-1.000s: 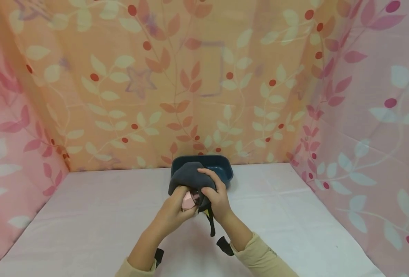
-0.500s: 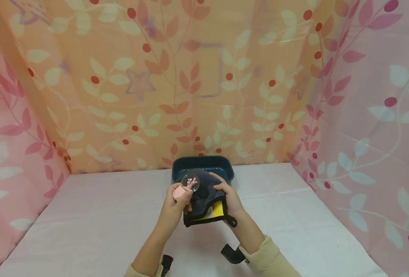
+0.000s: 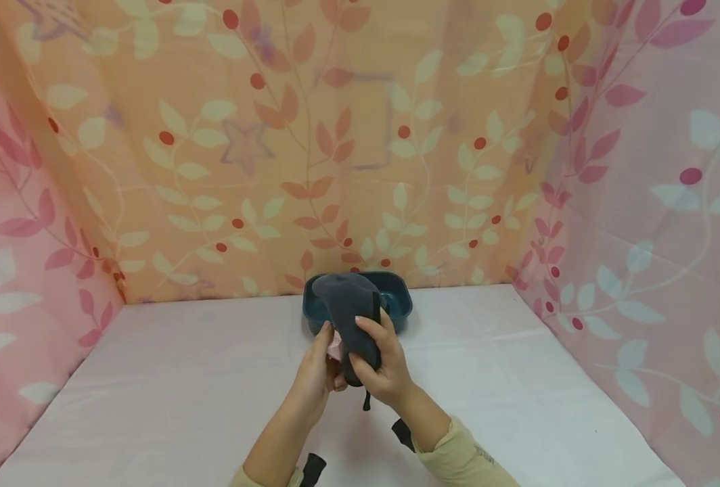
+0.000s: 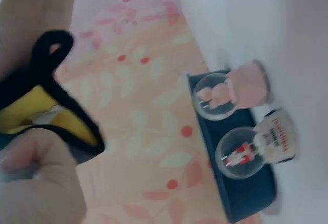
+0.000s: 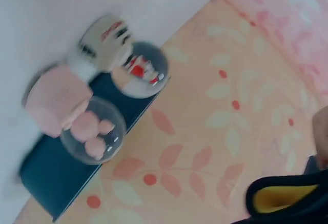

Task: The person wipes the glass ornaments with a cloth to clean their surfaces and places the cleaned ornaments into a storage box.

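My left hand [image 3: 314, 379] holds a pink-based snow globe [image 3: 335, 346], mostly covered from the head camera by a dark grey cloth mitt [image 3: 352, 312]. My right hand [image 3: 390, 368] grips the mitt from the right, thumb and fingers bent over the cloth, close against the globe. Black trim, a hanging loop and a yellow lining show on the mitt [image 4: 66, 116] in the left wrist view. Two more snow globes stand upright in both wrist views: one with a pink base [image 4: 248, 85], the other with a whitish base [image 4: 275, 137] and a red-and-white figure inside. The hands hide them from the head view.
A dark blue rectangular basin [image 3: 401, 301] stands at the back of the white table [image 3: 506, 379], behind the two standing globes. Leaf-patterned curtains [image 3: 433, 169] close off the back and sides. Black camera mounts [image 3: 313, 469] hang at both wrists.
The globe came into view in front of the mitt half a second ago, and the mitt covers most of it again now. The right hand has turned the mitt more upright.
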`<control>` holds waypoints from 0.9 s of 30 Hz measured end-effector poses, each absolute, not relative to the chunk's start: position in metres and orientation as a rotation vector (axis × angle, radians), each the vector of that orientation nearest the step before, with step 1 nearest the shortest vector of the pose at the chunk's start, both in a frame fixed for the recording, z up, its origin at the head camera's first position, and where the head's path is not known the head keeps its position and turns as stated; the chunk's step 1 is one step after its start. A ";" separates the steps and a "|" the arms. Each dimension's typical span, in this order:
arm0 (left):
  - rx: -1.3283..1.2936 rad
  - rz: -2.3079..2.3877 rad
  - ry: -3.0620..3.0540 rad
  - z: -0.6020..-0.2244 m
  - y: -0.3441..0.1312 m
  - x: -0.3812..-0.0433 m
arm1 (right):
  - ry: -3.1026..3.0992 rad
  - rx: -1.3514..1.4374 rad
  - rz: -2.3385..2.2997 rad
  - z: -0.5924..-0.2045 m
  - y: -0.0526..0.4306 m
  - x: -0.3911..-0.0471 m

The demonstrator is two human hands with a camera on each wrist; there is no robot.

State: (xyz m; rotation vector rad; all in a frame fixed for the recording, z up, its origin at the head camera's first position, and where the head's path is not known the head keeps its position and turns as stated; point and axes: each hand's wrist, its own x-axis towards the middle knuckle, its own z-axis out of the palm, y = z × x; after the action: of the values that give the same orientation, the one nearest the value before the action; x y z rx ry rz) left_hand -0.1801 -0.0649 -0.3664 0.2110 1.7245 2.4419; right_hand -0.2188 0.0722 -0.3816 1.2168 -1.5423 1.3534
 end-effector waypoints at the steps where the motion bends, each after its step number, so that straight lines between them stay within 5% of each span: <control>1: 0.242 2.439 1.704 -0.368 -0.064 -0.180 | -1.523 1.213 1.335 -0.382 0.072 -0.220; 14: 0.800 2.215 1.540 -0.384 -0.079 -0.190 | -1.490 0.868 2.325 -0.376 0.072 -0.209; 27: 0.674 2.107 1.980 -0.387 -0.081 -0.189 | -1.598 0.762 2.791 -0.364 0.079 -0.216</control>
State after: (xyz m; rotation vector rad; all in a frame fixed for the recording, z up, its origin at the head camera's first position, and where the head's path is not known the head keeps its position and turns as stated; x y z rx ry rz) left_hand -0.1891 -0.0806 -0.3866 0.6737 1.9798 2.1066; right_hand -0.2155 0.0793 -0.3635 0.7619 -1.5982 2.7911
